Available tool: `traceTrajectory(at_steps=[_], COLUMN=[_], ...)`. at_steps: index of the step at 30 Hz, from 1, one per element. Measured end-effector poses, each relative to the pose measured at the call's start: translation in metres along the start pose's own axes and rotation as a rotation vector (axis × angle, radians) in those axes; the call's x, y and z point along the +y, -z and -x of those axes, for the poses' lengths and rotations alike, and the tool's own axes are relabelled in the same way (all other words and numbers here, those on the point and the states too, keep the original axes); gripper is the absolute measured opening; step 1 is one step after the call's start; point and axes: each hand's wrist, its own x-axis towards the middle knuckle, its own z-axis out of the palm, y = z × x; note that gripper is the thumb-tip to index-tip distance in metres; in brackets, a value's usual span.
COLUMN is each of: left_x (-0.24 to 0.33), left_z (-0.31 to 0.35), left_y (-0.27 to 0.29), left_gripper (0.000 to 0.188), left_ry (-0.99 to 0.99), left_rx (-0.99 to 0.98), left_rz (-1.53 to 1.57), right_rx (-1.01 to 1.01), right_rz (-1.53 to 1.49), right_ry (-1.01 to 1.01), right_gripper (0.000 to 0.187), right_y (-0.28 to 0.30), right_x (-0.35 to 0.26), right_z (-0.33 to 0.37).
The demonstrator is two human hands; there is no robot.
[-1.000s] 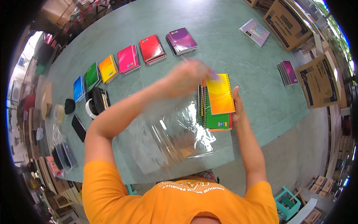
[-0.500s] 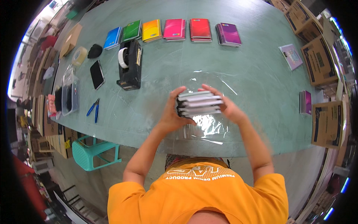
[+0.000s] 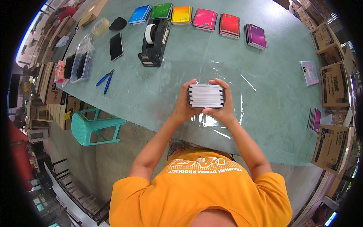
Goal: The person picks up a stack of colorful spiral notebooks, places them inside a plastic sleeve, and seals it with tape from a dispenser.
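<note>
Between my two hands I grip a stack of small spiral notebooks (image 3: 206, 96), its white page edges facing up toward me and dark bindings showing at the sides. My left hand (image 3: 184, 103) is wrapped round the left end, thumb at the near side. The right end is clasped by my right hand (image 3: 227, 102), its thumb along the near edge. Under the stack, a shiny clear plastic sheet (image 3: 242, 89) lies on the green table (image 3: 280, 113). The covers of the held notebooks are hidden from this angle.
Along the far side lie notebook piles: blue (image 3: 140, 14), green (image 3: 162, 10), yellow (image 3: 182, 15), pink (image 3: 205, 19), red (image 3: 230, 25), purple (image 3: 256, 36). A tape dispenser (image 3: 154, 45), phone (image 3: 116, 46), blue pliers (image 3: 105, 81) and plastic box (image 3: 81, 64) are left. Cartons (image 3: 334, 85) stand right.
The stack has gone from uneven and tilted to neatly lined up, with both hands closed more evenly on its ends. My view has shifted, moving the table's items within the picture.
</note>
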Motion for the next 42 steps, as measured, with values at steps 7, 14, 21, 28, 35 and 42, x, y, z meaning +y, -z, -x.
traceTrajectory(at_steps=[7,14,21,28,35,42], left_x=[-0.009,0.008,0.031,0.021,0.021,0.005], left_z=[0.005,-0.011,-0.052,-0.046,-0.042,-0.017], left_y=[-0.009,-0.001,0.032,0.027,0.031,0.029], left_gripper=[0.095,0.101,0.081,0.075,0.078,0.098], left_ry=[-0.123,0.275,0.849,0.92,0.648,0.414], left_rx=[-0.049,-0.129,-0.442,-0.423,-0.403,-0.371], left_rz=[-0.118,-0.015,0.307,0.261,-0.248,-0.1], right_rx=[0.024,-0.138,-0.363,-0.589,-0.508,-0.563], right_rz=[0.132,0.429,0.425,0.963,0.992,0.928], right_ry=[0.095,-0.281,-0.873,-0.6,-0.688,-0.762], right_gripper=[0.103,0.092,0.079,0.085,0.087,0.086], right_y=[0.001,0.027,0.024,0.028,0.021,0.02], right_x=[0.025,0.033,-0.002,0.012,0.01,-0.003], right_z=[0.011,-0.001,-0.048,-0.05,-0.049,-0.056])
